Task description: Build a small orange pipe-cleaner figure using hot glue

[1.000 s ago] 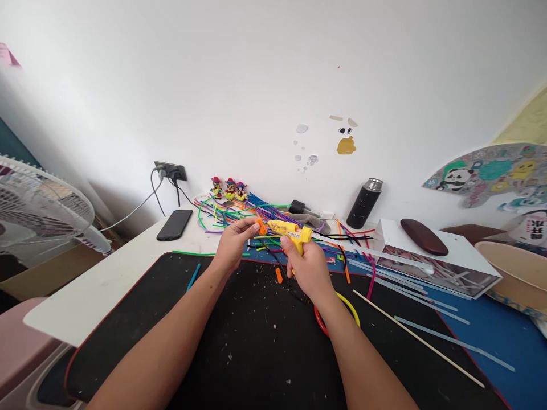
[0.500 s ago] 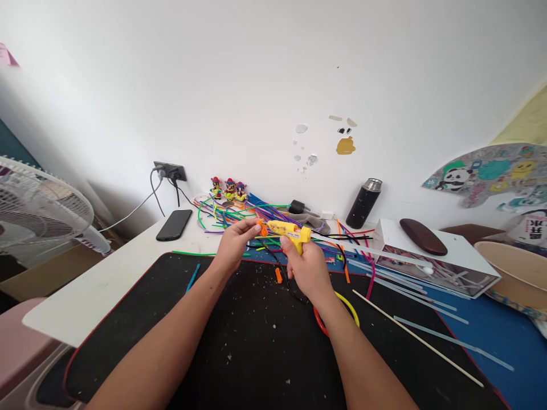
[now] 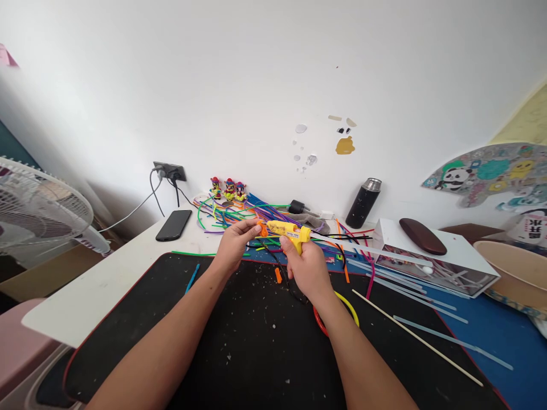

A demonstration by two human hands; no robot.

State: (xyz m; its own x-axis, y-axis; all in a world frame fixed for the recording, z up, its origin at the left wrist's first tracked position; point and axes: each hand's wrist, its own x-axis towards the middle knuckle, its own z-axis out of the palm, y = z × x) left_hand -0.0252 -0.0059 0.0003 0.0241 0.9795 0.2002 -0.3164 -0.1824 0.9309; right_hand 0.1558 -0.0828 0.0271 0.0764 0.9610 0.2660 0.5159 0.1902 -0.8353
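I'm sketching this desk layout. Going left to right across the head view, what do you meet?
fan → black phone → left hand pinching a small orange piece → right hand gripping the yellow glue gun → black flask → white box → paper bowl

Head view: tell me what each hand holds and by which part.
The right hand grips the yellow glue gun by its handle. The left hand pinches an orange bit at its nozzle end, perhaps the nozzle itself.
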